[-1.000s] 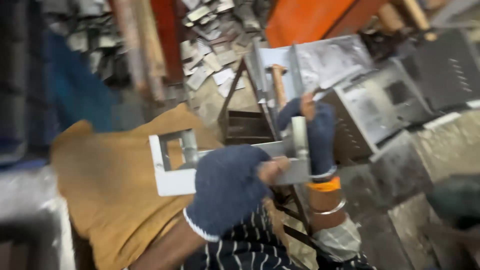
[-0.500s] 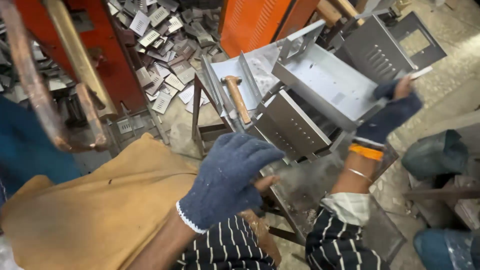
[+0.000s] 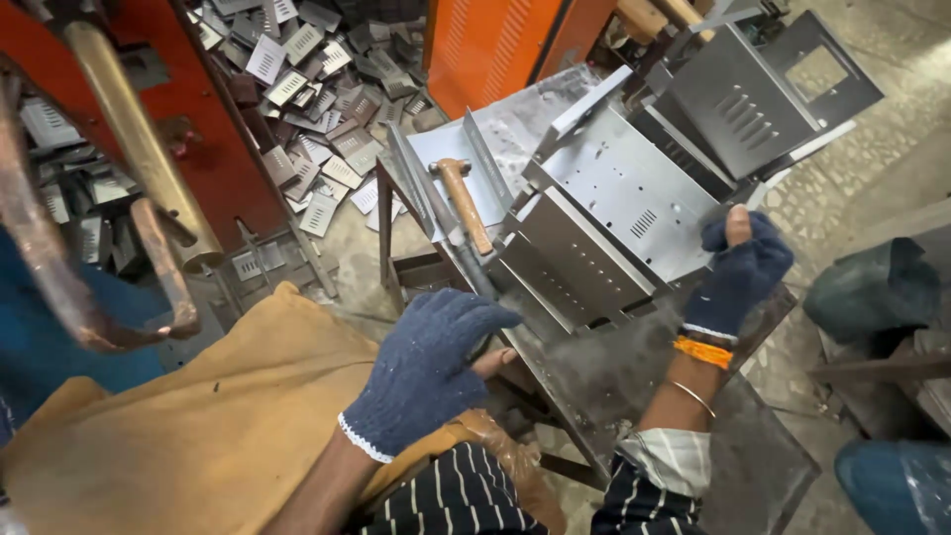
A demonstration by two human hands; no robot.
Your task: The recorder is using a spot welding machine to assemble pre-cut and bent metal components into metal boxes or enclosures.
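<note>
R hand (image 3: 738, 269) in blue knit glove has dropped from the far panel, now pinching the edge of the grey perforated sheet-metal box (image 3: 634, 193) atop the stack; L hand (image 3: 428, 369), fingers curled loose, hovers empty nr the wooden-handled hammer (image 3: 464, 203).

A folded grey sheet-metal panel with punched holes and small louvre slots (image 3: 634, 203) is lying tilted on a stack of similar bent metal pieces, its lower right corner being gripped by the right hand (image 3: 738, 272), up and to the right of the left hand (image 3: 426, 372).
</note>
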